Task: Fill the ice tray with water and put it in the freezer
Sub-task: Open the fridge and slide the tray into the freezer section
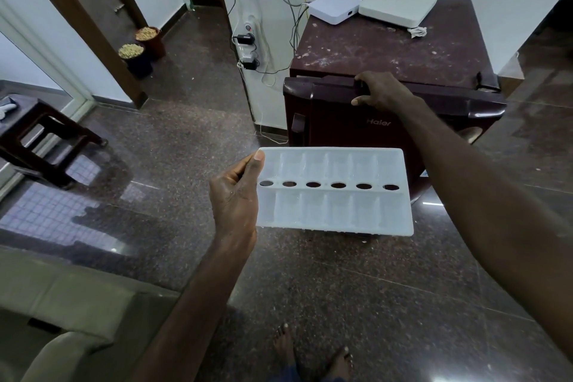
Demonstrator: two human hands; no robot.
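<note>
Fingers (245,170) of left hand (234,195) clamp the left short edge of one white ice tray (335,192), held level before the fridge (372,49), long axis left-right. Six oval holes along centre; two compartment rows. Right hand (379,91) fingers curled over the door (335,115) top edge. Two white boxes (335,6) sit on top.

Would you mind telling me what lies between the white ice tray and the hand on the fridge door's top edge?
In the head view, only the maroon fridge door lies between ice tray and right hand.
</note>
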